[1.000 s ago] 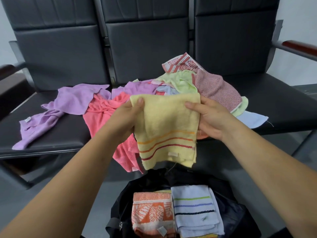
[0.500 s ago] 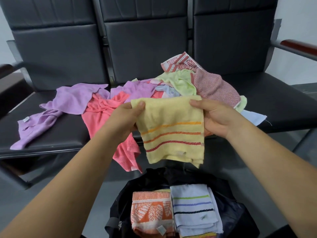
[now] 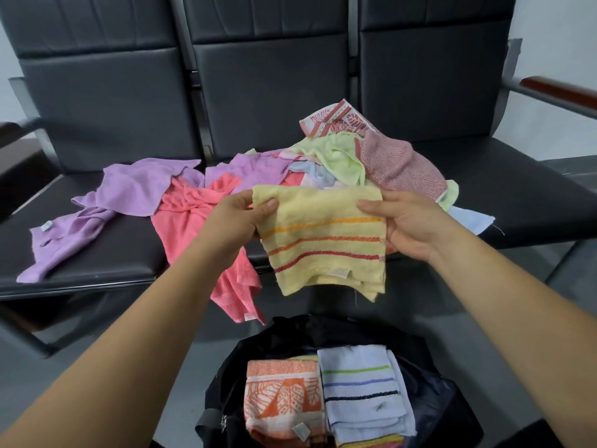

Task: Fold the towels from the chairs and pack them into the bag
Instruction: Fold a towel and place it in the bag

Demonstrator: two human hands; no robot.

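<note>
Both hands, left hand (image 3: 237, 218) and right hand (image 3: 408, 223), pinching the folded yellow striped terry towel (image 3: 326, 240), have lifted and flattened it, ready for the black fabric bag (image 3: 429, 383).

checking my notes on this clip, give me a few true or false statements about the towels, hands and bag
1. Both hands hold the yellow towel by its upper corners. True: left hand and right hand each pinch one.
2. The bag is empty. False: an orange leaf-print towel and a white striped towel lie folded inside.
3. The yellow towel has blue stripes. False: they are orange and red.
4. A coral towel hangs over the seat's front edge. True.
5. All loose towels are folded. False: they lie crumpled on the chairs.
</note>
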